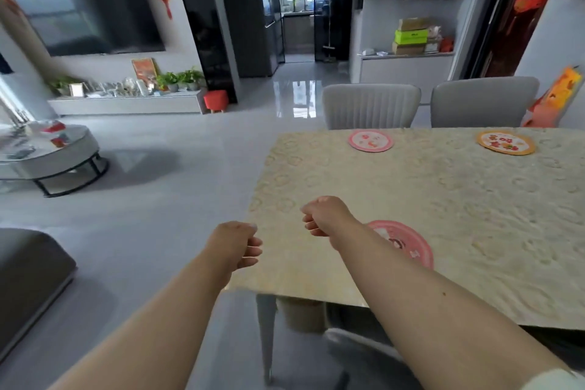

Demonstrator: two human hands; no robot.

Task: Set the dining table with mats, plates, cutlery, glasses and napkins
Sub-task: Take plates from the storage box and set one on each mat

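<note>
The dining table (443, 199) has a beige embossed top. Three round mats lie on it: a pink mat (371, 140) at the far side, an orange mat (506, 143) at the far right, and a second pink mat (408, 242) near me, partly hidden by my right forearm. My left hand (235, 244) hovers at the table's left edge with fingers curled and nothing in it. My right hand (323, 215) hangs over the table just left of the near pink mat, fingers also curled and holding nothing.
Two grey chairs (372, 106) (484, 104) stand at the table's far side. A grey chair seat (364, 355) sits below the near edge. Open tiled floor (190, 152) lies to the left, with a round coffee table (53, 155) and a dark sofa corner (28, 275).
</note>
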